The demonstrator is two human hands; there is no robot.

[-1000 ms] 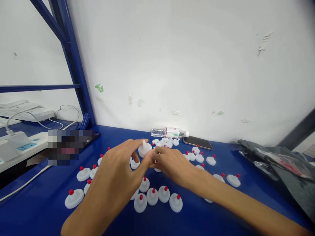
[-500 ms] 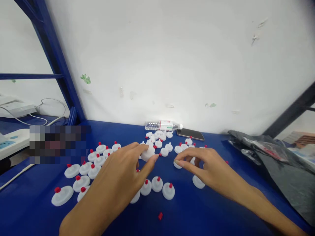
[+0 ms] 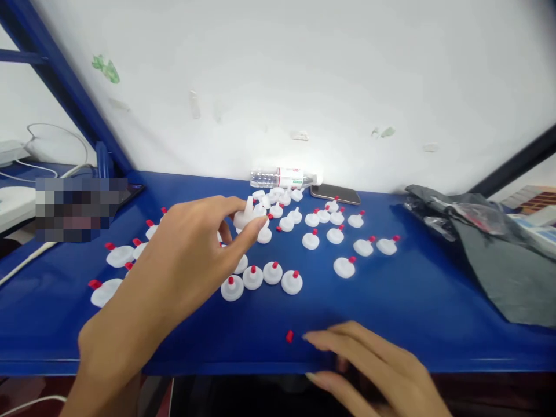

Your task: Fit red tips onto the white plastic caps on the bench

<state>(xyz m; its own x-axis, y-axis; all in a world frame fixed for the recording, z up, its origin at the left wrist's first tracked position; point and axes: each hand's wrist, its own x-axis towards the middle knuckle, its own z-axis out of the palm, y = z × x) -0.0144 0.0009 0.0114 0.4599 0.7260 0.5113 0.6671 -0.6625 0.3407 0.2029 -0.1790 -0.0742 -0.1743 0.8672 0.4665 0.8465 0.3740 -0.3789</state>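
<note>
My left hand [image 3: 186,255] pinches a white nozzle cap [image 3: 244,218] between thumb and fingers, its bare spout pointing up. Down at the table's front edge, my right hand [image 3: 376,368] has its thumb and fingers apart, holding nothing. Just left of those fingertips lies a loose red tip cap [image 3: 289,336]. White nozzle caps with red tips stand in a front row, one of them this cap [image 3: 292,282], and more lie to the right, such as this one [image 3: 344,267]. My left hand and forearm hide part of the left group.
A clear plastic bottle [image 3: 284,178] lies along the wall behind a pile of white caps without red tips [image 3: 278,195]. Beside it rests a phone [image 3: 335,194]. A dark grey plastic bag [image 3: 490,260] covers the right side of the blue table [image 3: 417,324].
My right hand has left the white caps at the right and come down toward the loose red tip cap, fingers apart. The left hand keeps its white cap. The view has tilted down.
</note>
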